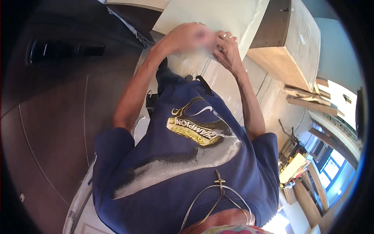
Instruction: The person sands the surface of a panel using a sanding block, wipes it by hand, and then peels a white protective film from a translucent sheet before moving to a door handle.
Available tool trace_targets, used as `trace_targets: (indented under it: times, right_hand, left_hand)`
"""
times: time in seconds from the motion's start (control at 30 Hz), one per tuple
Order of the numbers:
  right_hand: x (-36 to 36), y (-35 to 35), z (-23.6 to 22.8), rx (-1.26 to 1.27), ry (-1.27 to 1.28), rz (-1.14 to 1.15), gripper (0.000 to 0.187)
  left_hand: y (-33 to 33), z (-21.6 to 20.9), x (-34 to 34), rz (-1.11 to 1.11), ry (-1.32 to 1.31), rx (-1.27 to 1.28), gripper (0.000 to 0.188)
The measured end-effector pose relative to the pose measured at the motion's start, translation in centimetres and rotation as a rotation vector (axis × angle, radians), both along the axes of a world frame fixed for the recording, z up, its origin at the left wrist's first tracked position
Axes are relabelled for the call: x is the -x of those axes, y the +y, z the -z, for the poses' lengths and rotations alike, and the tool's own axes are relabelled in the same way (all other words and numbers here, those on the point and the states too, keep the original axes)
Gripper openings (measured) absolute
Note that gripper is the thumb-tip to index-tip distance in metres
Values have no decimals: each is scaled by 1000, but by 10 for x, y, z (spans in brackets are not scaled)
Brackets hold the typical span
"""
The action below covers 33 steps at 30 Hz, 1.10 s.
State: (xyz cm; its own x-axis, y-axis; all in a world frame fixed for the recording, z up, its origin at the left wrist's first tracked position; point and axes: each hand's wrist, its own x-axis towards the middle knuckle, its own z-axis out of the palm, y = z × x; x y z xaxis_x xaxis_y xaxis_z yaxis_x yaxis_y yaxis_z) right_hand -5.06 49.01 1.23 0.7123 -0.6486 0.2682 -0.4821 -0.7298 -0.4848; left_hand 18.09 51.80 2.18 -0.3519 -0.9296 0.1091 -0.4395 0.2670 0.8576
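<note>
Both my arms reach forward, and my hands meet close together over the near edge of a pale flat panel (202, 12). A blurred patch covers most of my left hand (184, 36), so its fingers and anything in them are hidden. Beside it, my right hand (230, 51) has its fingers bent inward, with light spots at the fingertips. What those fingers hold, if anything, I cannot make out.
A wooden box-like cabinet (290, 62) stands to the right of the panel. Stacked wood strips (311, 100) lie farther right, with tools (294, 152) below them. A dark panelled surface (58, 117) fills the left side, and a black cylindrical object (64, 50) is there.
</note>
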Motion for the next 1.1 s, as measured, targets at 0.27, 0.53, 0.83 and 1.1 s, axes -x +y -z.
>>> trace_targets:
  times: [0.27,0.53,0.83,1.1]
  right_hand:
    - [-10,-7,4,32,-59,-79,6]
    - [-5,5,-8,-123,-66,-25,9]
    - [-11,0,-9,-202,-48,22,23]
    - [-17,-4,-9,-82,-80,-76,12]
  left_hand:
    - [36,15,23,-276,-351,391,23]
    - [32,23,23,-208,-279,355,16]
    - [13,18,16,-119,-230,172,16]
    - [32,11,-1,-345,169,-8,22]
